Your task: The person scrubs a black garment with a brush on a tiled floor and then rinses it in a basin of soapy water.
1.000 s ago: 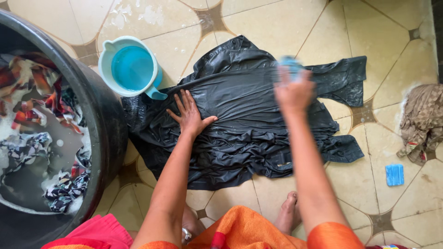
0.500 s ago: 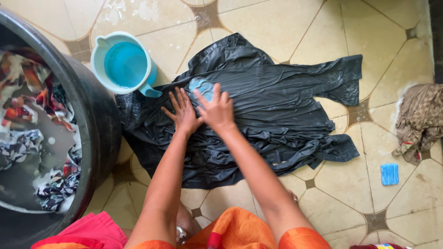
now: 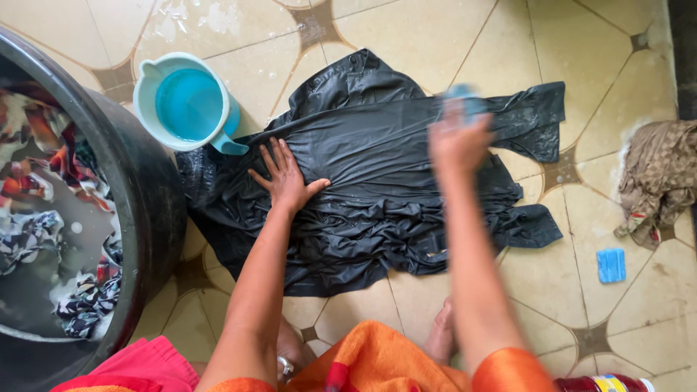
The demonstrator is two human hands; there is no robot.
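A wet black garment point(image 3: 377, 203) lies spread flat on the tiled floor. My left hand point(image 3: 284, 178) presses flat on its left part with fingers spread. My right hand point(image 3: 456, 141), blurred by motion, is over the garment's upper right and grips a light blue scrubbing brush point(image 3: 463, 98), which sticks out beyond the fingers.
A large black tub point(image 3: 149, 196) at the left holds soapy water and several patterned clothes. A light blue jug point(image 3: 187, 105) stands beside it, touching the garment. A brown crumpled cloth point(image 3: 657, 181) and a blue soap bar point(image 3: 611, 265) lie at the right. My bare foot point(image 3: 439, 334) is near the garment's lower edge.
My right hand swept the brush from beside my left hand across the garment to the upper right. My left hand stayed pressed in place.
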